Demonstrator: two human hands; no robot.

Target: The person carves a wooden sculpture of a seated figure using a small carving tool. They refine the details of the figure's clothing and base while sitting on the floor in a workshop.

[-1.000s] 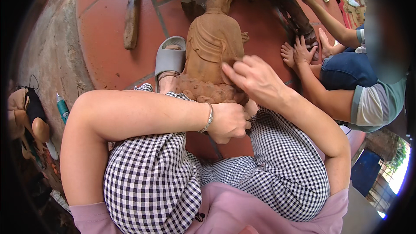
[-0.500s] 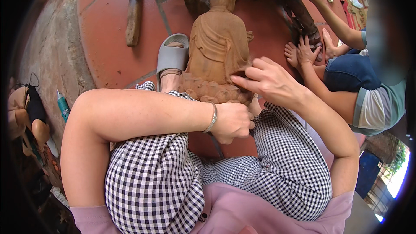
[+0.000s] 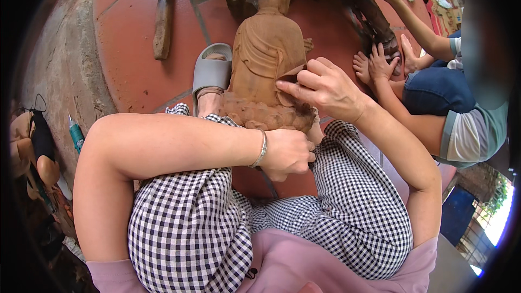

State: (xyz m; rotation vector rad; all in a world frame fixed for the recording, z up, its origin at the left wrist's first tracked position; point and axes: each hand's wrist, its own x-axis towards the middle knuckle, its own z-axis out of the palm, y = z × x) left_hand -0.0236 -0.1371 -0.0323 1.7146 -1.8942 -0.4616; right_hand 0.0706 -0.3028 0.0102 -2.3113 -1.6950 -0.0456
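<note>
A carved wooden statue (image 3: 265, 49) of a seated, robed figure stands between my feet, its lower edge toward me. At its right side, my right hand (image 3: 331, 88) pinches a folded piece of brown sandpaper (image 3: 292, 74), which lies against the lower robe. My left hand (image 3: 286, 153) is closed at the near edge of the statue's rounded, petal-like base (image 3: 271, 116). Its fingers curl down out of sight, so I cannot tell what they grip. A metal bracelet circles that wrist.
Another person's hand (image 3: 381, 65) and bare feet are close on the right, beside a dark gnarled piece of wood (image 3: 374, 19). A wooden-handled tool (image 3: 164, 24) lies on the red tiles (image 3: 130, 38). A teal tube-shaped tool (image 3: 76, 134) is at the left, near a concrete ledge (image 3: 73, 65).
My right hand has moved a little up and left along the statue, and the sandpaper now shows more plainly. My left hand stays at the base.
</note>
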